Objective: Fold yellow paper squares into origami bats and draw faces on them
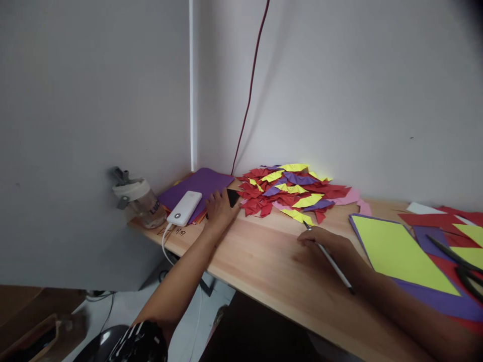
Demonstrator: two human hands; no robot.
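Note:
My left hand [220,207] reaches far forward and pinches a small black folded paper piece [233,197] at the near left edge of a heap of folded paper pieces [290,191] in red, yellow and purple. Just left of this hand lie a white power bank [184,207] and a stack of purple paper sheets [206,182]. My right hand [329,249] rests on the wooden table [260,256] with its fingers closed on a white pen [329,258], whose tip points toward the heap.
A yellow sheet [396,251] lies on purple and red sheets at the right, with black scissors [458,266] on them. A clear bottle [138,201] stands at the table's left corner. A red cable [251,90] runs up the wall. A white cable [165,244] hangs off the table.

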